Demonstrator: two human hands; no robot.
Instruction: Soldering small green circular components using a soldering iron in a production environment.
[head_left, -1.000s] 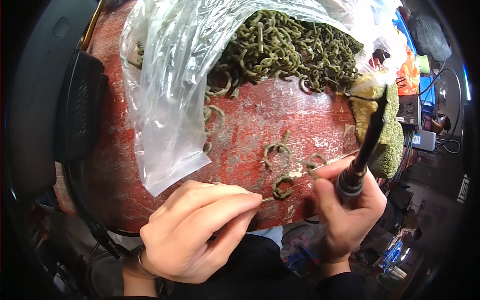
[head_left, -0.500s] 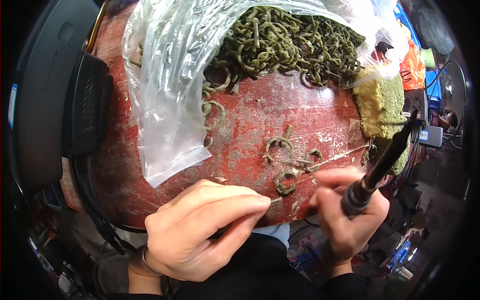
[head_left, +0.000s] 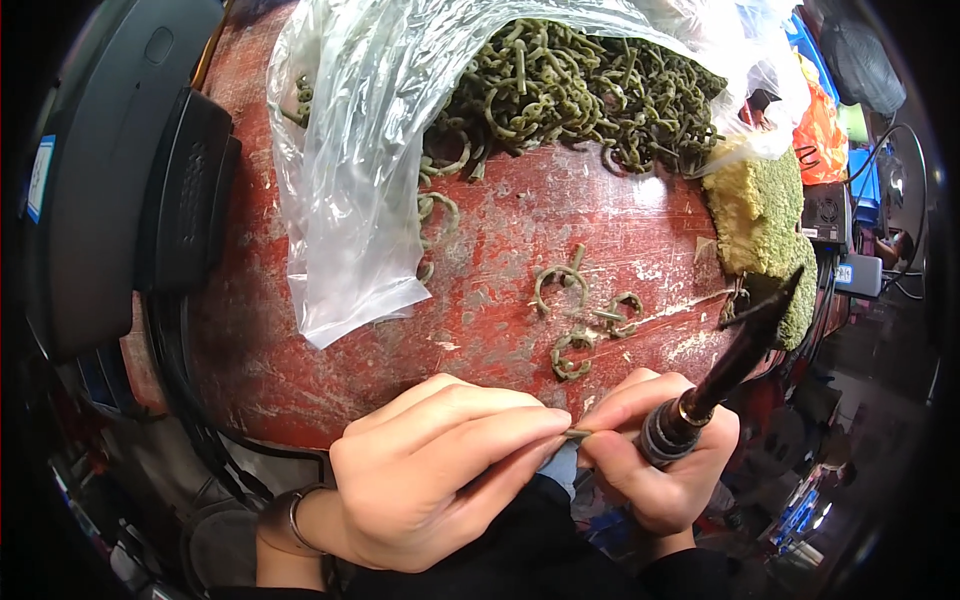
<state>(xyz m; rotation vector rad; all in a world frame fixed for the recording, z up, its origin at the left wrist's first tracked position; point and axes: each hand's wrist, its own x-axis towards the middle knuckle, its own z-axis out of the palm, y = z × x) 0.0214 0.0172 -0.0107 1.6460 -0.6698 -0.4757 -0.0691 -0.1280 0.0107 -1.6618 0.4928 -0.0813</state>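
Observation:
My left hand [head_left: 450, 460] is closed, thumb and index finger pinching one end of a small dull-green stick-like piece [head_left: 577, 434]. At the piece's other end are the thumb and fingertips of my right hand [head_left: 655, 455]. That hand is also wrapped around a dark, blade-shaped tool [head_left: 715, 385] with a ringed collar, its tip pointing up and away to the right. Just beyond my hands, three dull-green open rings lie on the worn red tabletop [head_left: 480, 310]: one with a stem [head_left: 560, 288], a smaller one [head_left: 622, 313] and the nearest [head_left: 570, 357].
A heap of similar green rings [head_left: 560, 85] spills from a clear plastic bag [head_left: 350, 200] at the back. On the right stands a yellow-green, rough-textured block [head_left: 765, 210]. A black device [head_left: 110, 170] with cables occupies the left side.
My right hand has moved left, bringing its fingertips to the small green piece, with the tool still held. My left hand has shifted slightly right and nearer to me.

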